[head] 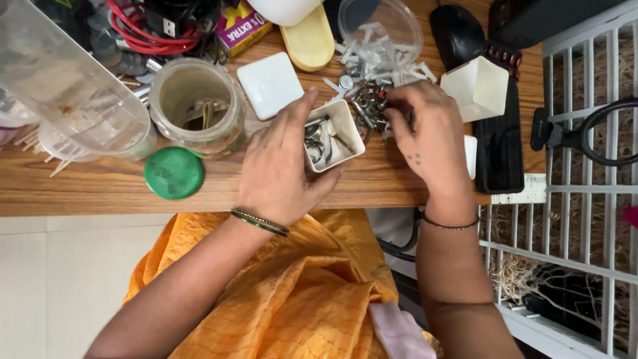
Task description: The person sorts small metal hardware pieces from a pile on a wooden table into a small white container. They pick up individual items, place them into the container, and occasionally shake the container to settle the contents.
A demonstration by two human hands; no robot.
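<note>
left hand clasped round white square tub near desk edge, right hand pinching in crowded screw pile

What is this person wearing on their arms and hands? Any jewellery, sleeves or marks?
Both forearms are bare, with no sleeves and no gloves. The left hand has thin bangles at the wrist, green and dark with gold. The right hand has a slim dark beaded bracelet at the wrist and a small mark of three dots on its back. No rings can be made out.
</note>
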